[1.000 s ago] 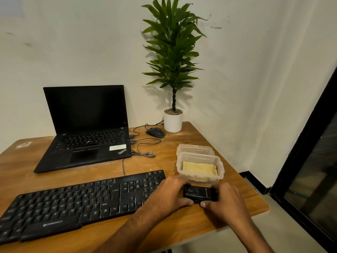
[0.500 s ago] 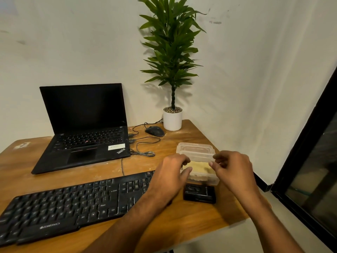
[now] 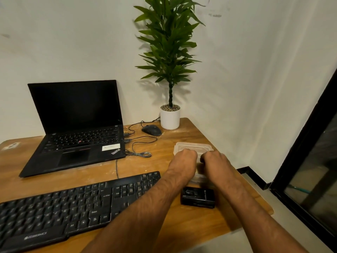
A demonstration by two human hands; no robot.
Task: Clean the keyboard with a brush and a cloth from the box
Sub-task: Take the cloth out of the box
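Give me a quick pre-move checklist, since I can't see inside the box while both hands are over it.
1. Clear box uncovered, lid lying behind it: ok.
2. Left hand and right hand at the box: ok.
3. Fingers gripping the cloth: cannot tell, hidden.
4. Small black case clear of the box: ok.
5. Keyboard unobstructed for cleaning: not ok, left forearm crosses it.

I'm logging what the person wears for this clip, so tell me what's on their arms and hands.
Nothing worn shows. The left hand and right hand are bare, without gloves, and I can make out no rings. Both forearms are uncovered as far as the bottom edge of the picture: no sleeves, watch or wristband in view.
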